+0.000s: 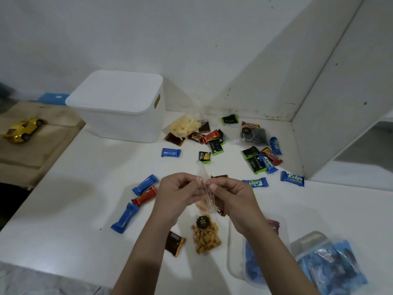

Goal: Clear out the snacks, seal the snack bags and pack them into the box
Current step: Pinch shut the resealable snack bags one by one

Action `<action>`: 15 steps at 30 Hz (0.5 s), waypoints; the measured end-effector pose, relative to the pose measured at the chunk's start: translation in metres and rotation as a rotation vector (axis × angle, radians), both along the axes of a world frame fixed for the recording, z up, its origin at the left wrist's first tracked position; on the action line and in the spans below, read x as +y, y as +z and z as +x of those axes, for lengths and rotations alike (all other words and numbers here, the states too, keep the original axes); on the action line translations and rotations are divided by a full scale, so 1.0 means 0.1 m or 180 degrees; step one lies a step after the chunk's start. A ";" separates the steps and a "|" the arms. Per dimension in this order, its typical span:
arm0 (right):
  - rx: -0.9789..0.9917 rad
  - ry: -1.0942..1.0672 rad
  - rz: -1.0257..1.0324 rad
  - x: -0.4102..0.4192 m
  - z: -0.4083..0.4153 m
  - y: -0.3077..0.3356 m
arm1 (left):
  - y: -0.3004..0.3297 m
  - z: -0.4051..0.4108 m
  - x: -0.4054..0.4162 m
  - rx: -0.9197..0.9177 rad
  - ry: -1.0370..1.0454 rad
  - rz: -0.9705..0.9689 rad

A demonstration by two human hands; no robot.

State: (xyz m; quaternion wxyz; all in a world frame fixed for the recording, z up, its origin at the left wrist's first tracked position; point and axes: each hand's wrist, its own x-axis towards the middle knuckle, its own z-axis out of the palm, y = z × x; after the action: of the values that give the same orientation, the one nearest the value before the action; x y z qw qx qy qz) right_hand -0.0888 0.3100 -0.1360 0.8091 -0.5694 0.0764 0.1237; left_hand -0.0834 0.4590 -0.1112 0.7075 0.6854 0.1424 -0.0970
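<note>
Two bare hands meet over a white table (63, 199), both pinching the top of a clear snack bag (205, 231) of golden-brown snacks that hangs between them: the left hand (177, 193) grips the plastic with curled fingers on one side, the right hand (231, 195) on the other, thumbs nearly touching. The bag's filled lower part lies nearer the camera than the hands, beside a brown wrapped snack (174, 243). A white box (119, 105) with its lid on stands at the far left of the table, well apart from the hands. Just right of the box rests a second clear bag of pale yellow sticks (185, 125), and from there small wrapped snacks in blue, red, green and brown (263, 160) lie scattered toward the wall corner. More blue wrappers (125, 218) lie left of the hands. Left of the box, off the table, sits a yellow toy car (23, 129).
</note>
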 end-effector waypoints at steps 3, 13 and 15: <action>0.0239 -0.0130 0.0276 0.00 -0.01 -0.07 | -0.05 -0.04 -0.07 0.0088 0.0182 -0.0131; -0.1059 0.0421 -0.2275 0.00 -0.01 -0.50 | -0.14 0.17 0.00 0.0268 0.0686 -0.0678; -0.1161 -0.0055 -0.2184 0.15 0.07 -0.59 | -0.21 0.22 0.07 0.0338 0.0634 -0.0817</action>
State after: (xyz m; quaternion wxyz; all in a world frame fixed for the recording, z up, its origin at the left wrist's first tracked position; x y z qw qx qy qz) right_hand -0.0818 0.3251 -0.1953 0.5730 -0.8189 -0.0271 -0.0192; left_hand -0.0611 0.4660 -0.1318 0.7868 0.5658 0.2332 -0.0798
